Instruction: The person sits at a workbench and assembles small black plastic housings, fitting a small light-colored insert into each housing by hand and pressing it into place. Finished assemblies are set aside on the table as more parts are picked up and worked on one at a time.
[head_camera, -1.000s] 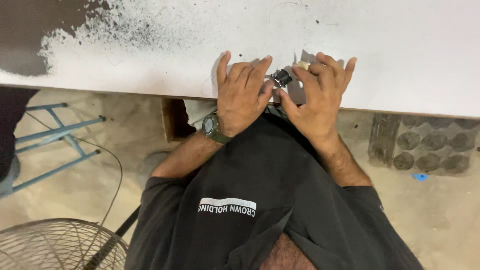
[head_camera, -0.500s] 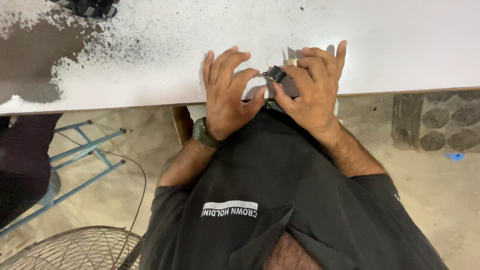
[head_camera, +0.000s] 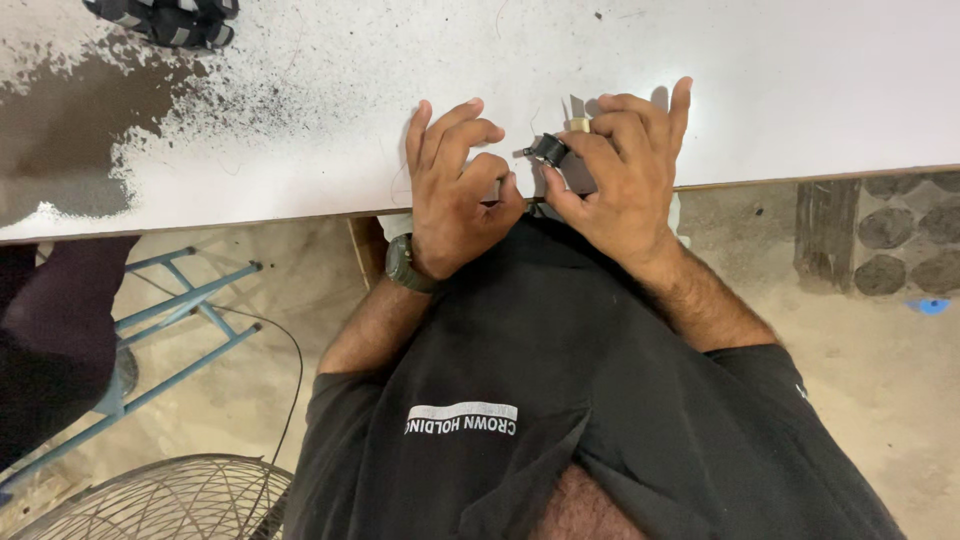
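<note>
A small black part sits just above the centre of the frame, at the near edge of the white table, pinched at the fingertips of the right hand. A small brass-coloured piece shows just above that hand's knuckles, touching the fingers. The right hand is closed around a grey piece that is mostly hidden by its fingers — its shape cannot be made out. The left hand lies just beside it, fingers curled and thumb pressed toward the right thumb; whether it grips anything cannot be told, since the palm side is hidden.

Compared with half a second ago, the left fingers have curled in from a flatter spread, and the black part now stands clear of both hands rather than tucked between them.

A dark watch rings the left wrist. The black shirt fills the lower middle (it covers the table's underside there). Dark speckled staining spreads across the table's upper left, where a black-and-grey object is cut off by the top edge. Below — a blue metal frame at left, and a wire fan guard in the lower left corner.
</note>
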